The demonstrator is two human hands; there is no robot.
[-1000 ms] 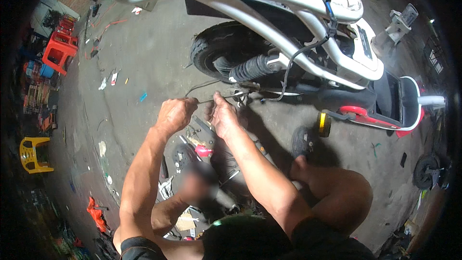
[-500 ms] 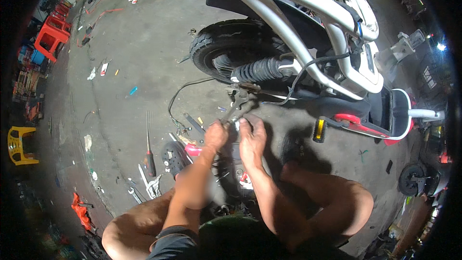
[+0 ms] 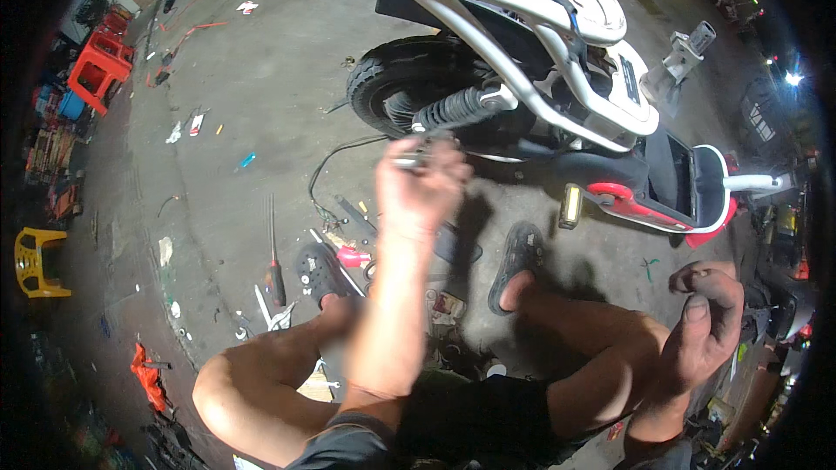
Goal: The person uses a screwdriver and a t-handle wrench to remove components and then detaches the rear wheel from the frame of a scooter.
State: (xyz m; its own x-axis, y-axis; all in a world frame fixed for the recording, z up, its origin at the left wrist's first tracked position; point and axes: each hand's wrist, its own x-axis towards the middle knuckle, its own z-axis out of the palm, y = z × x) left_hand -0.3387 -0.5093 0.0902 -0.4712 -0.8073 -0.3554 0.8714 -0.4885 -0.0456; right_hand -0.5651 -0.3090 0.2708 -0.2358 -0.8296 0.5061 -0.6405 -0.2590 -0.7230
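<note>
My left hand (image 3: 422,183) is closed at the rear axle of a white two-wheeler (image 3: 514,78), just below its black shock absorber (image 3: 457,111). A short metal piece (image 3: 407,159) sticks out of its fist, seemingly part of the wrench; motion blur and fingers hide the rest. Behind the hand lies the black rear tyre (image 3: 383,83). Off to the right, above my right knee, my right hand (image 3: 704,322) is raised with fingers loosely curled and thumb apart, holding nothing visible.
A long screwdriver (image 3: 275,274) lies on the floor left of my shoe (image 3: 320,278). A black cable (image 3: 318,174) loops from the wheel. A pedal (image 3: 569,206) juts from the vehicle's near side. Red stools (image 3: 100,70) and a yellow stool (image 3: 39,261) stand far left.
My right hand has left the wrench beside the axle and swung right, over my knee. My left hand has moved up and forward, closer to the axle. The view has shifted slightly.
</note>
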